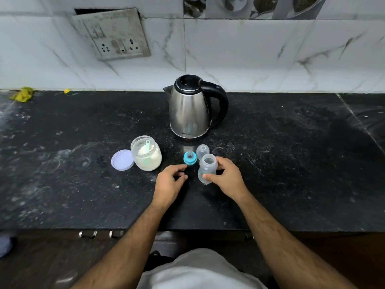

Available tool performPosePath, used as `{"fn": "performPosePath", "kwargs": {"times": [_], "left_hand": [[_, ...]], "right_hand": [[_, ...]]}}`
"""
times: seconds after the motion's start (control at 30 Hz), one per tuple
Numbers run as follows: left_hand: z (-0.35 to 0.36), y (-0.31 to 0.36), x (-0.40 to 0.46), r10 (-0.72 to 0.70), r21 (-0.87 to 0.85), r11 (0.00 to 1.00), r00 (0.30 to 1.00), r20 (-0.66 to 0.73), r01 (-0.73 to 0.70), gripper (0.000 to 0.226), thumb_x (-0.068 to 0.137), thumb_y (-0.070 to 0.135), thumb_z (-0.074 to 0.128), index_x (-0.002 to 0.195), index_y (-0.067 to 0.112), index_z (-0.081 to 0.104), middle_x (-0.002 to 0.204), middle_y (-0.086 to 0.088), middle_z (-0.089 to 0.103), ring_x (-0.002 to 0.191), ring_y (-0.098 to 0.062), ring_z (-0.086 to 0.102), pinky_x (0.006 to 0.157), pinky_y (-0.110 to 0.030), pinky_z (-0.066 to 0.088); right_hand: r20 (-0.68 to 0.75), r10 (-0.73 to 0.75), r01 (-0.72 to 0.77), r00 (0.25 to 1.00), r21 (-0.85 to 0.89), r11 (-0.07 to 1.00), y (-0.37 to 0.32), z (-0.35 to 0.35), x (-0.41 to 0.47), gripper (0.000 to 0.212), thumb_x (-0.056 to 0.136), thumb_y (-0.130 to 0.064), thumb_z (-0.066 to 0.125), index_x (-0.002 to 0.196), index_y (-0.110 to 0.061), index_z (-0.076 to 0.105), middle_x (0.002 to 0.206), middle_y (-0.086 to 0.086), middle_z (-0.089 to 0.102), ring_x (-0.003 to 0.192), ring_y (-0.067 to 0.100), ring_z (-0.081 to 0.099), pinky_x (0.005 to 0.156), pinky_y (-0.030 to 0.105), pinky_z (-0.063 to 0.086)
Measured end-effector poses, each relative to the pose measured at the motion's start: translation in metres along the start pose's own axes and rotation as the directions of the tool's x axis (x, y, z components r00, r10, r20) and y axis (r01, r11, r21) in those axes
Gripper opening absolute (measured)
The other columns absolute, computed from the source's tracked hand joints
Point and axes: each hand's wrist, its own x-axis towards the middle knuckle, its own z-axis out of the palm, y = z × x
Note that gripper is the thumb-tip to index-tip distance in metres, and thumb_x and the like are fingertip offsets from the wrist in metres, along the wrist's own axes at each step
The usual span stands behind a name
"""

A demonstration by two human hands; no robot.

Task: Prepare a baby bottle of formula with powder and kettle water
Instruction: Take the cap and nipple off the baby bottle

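Observation:
A clear baby bottle stands upright and uncapped on the black counter, and my right hand is wrapped around its right side. The blue teat ring sits just left of it, with the clear dome cap behind. My left hand hovers just below the teat ring, fingers loosely curled, holding nothing. An open jar of white powder with a scoop inside stands to the left, its lilac lid lying beside it. A steel kettle with a black handle stands behind, lid closed.
A tiled wall with a socket plate rises behind the counter. A yellow-green cloth lies at the far left back corner. The counter's front edge runs just above drawer handles.

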Motion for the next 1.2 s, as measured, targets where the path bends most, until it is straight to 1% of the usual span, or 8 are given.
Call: {"fn": "performPosePath", "kwargs": {"times": [0.13,0.3,0.4,0.63,0.87,1.0,1.07,1.2], "left_hand": [[-0.01,-0.001,-0.01,0.03,-0.01,0.999,0.999,-0.021,-0.03,0.029,0.09,0.007,0.067,0.116,0.019,0.072,0.113,0.006,0.073,0.098,0.003,0.066,0.093,-0.012,0.048],[-0.03,-0.018,-0.019,0.001,-0.034,0.999,1.0,0.008,-0.001,0.036,0.091,0.006,0.061,0.122,0.022,0.07,0.117,0.011,0.072,0.106,0.001,0.066,0.102,-0.029,0.051],[-0.04,-0.022,-0.021,-0.027,-0.076,0.997,1.0,0.013,0.028,0.041,0.091,0.001,0.058,0.127,0.02,0.067,0.117,0.01,0.072,0.105,-0.001,0.068,0.102,-0.033,0.051],[-0.054,-0.032,-0.015,-0.06,-0.107,0.992,0.994,0.089,0.07,0.046,0.089,-0.002,0.06,0.129,0.019,0.065,0.115,0.009,0.073,0.104,-0.001,0.068,0.103,-0.031,0.05],[-0.065,-0.033,-0.011,-0.042,-0.092,0.994,0.985,0.17,0.058,0.043,0.091,0.004,0.063,0.132,0.018,0.063,0.118,0.008,0.072,0.104,0.001,0.067,0.1,-0.019,0.048],[-0.077,-0.042,-0.013,-0.069,-0.085,0.993,0.994,0.082,0.076,0.031,0.09,0.012,0.068,0.12,0.018,0.07,0.107,0.007,0.074,0.093,0.003,0.067,0.096,-0.025,0.052],[-0.084,-0.05,-0.013,-0.091,-0.098,0.991,0.996,0.001,0.091,0.023,0.088,0.013,0.071,0.11,0.02,0.073,0.098,0.009,0.074,0.087,0.0,0.068,0.093,-0.031,0.055],[-0.1,-0.051,-0.011,-0.134,-0.14,0.984,0.976,-0.172,0.11,0.022,0.083,0.014,0.076,0.102,0.023,0.068,0.09,0.011,0.071,0.082,-0.002,0.066,0.089,-0.032,0.056]], "right_hand": [[0.082,-0.027,0.026,0.996,0.01,1.0,-0.011,0.024,0.002,0.051,0.069,-0.016,0.086,0.116,-0.023,0.068,0.111,-0.008,0.062,0.103,0.008,0.062,0.092,0.027,0.05],[0.125,-0.056,0.052,0.991,0.034,0.998,-0.026,0.055,0.01,0.048,0.068,-0.012,0.086,0.112,-0.02,0.07,0.105,-0.009,0.07,0.1,0.008,0.065,0.091,0.028,0.051],[0.137,-0.056,0.057,0.989,-0.004,0.998,-0.035,0.07,0.015,0.048,0.069,-0.013,0.085,0.114,-0.018,0.069,0.108,-0.007,0.071,0.102,0.01,0.065,0.092,0.028,0.05],[0.127,0.004,0.005,0.992,-0.068,0.998,-0.045,0.087,0.019,0.051,0.069,-0.013,0.083,0.117,-0.018,0.067,0.109,-0.007,0.07,0.104,0.012,0.064,0.096,0.035,0.052],[0.093,0.014,-0.003,0.996,-0.119,0.993,-0.048,0.091,0.014,0.054,0.069,-0.015,0.082,0.121,-0.02,0.066,0.111,-0.008,0.07,0.105,0.012,0.064,0.096,0.04,0.053],[0.069,0.034,-0.025,0.997,-0.133,0.991,-0.047,0.087,0.006,0.061,0.074,-0.009,0.076,0.132,-0.018,0.059,0.125,-0.001,0.065,0.116,0.016,0.06,0.101,0.042,0.05],[-0.016,0.042,-0.044,0.999,-0.145,0.988,-0.05,0.083,0.001,0.056,0.079,-0.001,0.065,0.134,-0.011,0.058,0.13,0.005,0.062,0.122,0.019,0.058,0.103,0.042,0.048],[-0.258,-0.073,0.036,0.963,-0.143,0.989,-0.07,0.077,-0.003,0.032,0.08,0.003,0.06,0.107,-0.009,0.072,0.105,-0.002,0.07,0.098,0.017,0.067,0.092,0.04,0.054]]}}
